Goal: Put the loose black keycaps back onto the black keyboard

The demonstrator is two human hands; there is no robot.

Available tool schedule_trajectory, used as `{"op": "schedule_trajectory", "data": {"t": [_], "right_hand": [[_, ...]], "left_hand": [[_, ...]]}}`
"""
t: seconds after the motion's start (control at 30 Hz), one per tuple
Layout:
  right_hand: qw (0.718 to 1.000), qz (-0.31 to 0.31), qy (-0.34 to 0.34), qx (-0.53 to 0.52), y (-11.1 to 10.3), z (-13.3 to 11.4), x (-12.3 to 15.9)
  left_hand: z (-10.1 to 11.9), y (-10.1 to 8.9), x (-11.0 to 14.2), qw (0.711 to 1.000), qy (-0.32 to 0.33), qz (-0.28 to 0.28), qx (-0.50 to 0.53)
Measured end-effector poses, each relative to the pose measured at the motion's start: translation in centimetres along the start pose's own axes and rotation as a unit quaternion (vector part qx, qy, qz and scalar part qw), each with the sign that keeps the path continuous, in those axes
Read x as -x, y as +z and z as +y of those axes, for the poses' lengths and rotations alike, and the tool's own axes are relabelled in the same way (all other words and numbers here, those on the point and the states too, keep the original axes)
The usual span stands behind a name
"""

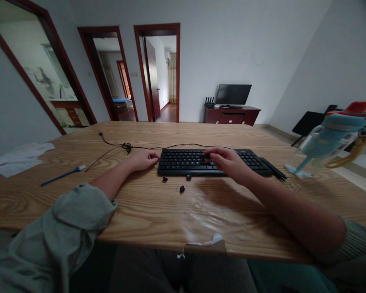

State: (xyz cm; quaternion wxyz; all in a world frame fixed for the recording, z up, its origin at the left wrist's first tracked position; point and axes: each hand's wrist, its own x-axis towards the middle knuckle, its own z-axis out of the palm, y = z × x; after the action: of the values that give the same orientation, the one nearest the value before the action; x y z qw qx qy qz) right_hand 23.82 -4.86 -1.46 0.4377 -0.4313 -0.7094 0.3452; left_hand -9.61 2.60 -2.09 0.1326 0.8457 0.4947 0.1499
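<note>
A black keyboard lies flat on the wooden table. At its left end my left hand rests on the tabletop, its fingers curled with the tips against the keyboard's edge. Above the middle keys, my right hand is closed in a pinch on a small dark piece that looks like a keycap. Some of the keys there seem to be off, though the fingers partly cover that spot. Just in front of the keyboard sits a loose keycap. Two other small dark bits lie nearby, too blurred to name.
A blue-handled brush and white tissue lie on the left. The black cable runs behind the keyboard. To the right are dark sticks and a blue-lidded clear bottle. Clear film covers the table's front edge.
</note>
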Motion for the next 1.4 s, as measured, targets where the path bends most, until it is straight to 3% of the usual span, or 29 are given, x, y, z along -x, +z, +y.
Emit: {"op": "schedule_trajectory", "data": {"t": [0.13, 0.3, 0.4, 0.47, 0.53, 0.63, 0.77, 0.87, 1.0, 1.23, 1.4], "right_hand": [[0.99, 0.016, 0.062, -0.129, -0.6, 0.5, -0.2], [0.992, 0.03, 0.053, -0.112, 0.0, -0.1, 0.0], [0.996, 0.041, 0.014, -0.078, 0.2, -0.2, 0.0], [0.997, 0.045, -0.009, -0.066, 0.3, -0.2, 0.0], [0.997, 0.043, -0.009, -0.066, 0.5, -0.2, 0.0], [0.997, 0.034, 0.006, -0.075, 1.1, -0.3, 0.1], [0.997, 0.024, -0.005, -0.075, 2.2, -0.7, 0.3], [0.998, 0.027, -0.023, -0.059, 2.4, -0.9, 0.3], [0.997, 0.04, -0.029, -0.056, 2.2, -1.0, 0.3], [0.986, -0.022, 0.055, -0.153, 2.7, -1.1, 0.8], [0.991, -0.001, 0.019, -0.129, 2.4, -0.8, 0.4]], "left_hand": [[0.3, 0.0, 0.1, 1.0, -0.004, 0.003, 0.002], [0.6, -0.1, 0.2, 0.999, -0.014, -0.023, 0.017], [0.5, -0.5, 0.4, 0.999, -0.015, -0.032, 0.007], [0.7, -0.8, 0.7, 1.0, -0.018, -0.015, -0.02], [1.8, -1.0, 1.0, 0.998, -0.002, 0.046, -0.046], [5.5, -0.5, 1.3, 0.978, 0.084, 0.179, -0.066], [11.2, 1.8, 0.7, 0.939, 0.263, 0.202, -0.089], [13.1, 3.1, -0.1, 0.918, 0.308, 0.232, -0.091], [12.8, 3.7, -0.5, 0.912, 0.313, 0.257, -0.064], [12.6, 4.1, 0.2, 0.91, 0.318, 0.265, -0.004], [12.0, 3.9, 0.1, 0.914, 0.316, 0.255, -0.012]]}}
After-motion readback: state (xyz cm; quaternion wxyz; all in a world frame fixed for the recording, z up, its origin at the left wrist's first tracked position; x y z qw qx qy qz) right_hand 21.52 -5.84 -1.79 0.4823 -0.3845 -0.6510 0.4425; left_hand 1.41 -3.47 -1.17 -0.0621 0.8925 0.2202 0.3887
